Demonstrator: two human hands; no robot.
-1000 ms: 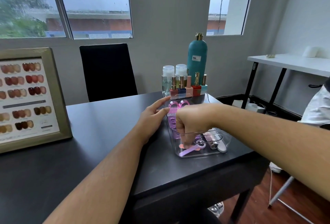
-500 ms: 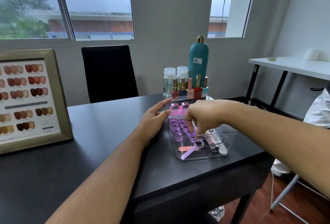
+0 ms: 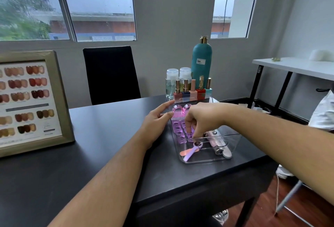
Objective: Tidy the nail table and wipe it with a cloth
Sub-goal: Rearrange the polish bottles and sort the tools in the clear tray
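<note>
Since the earlier frames the right hand has been drawn back from the near end of the clear plastic tray toward its middle, above the purple toe separators.

Right hand: fingers curled downward into the tray, tips close to the ring of a lilac-handled tool; whether anything is pinched cannot be told.

Left hand: laid flat against the tray's left wall, fingers extended and unclenched, nothing held.

Tray contents: pink nail brush at the far end; toe separators at the middle; lilac-handled tool lying across an orange-pink file at the near end; a pale pink tube and a grey nail file along the right side.

Behind the tray: a row of nail polish bottles, two clear capped bottles, a teal pump bottle.

Left of the tray, across the black surface: a framed nail colour chart, upright.

No cloth is visible on the surface.
</note>
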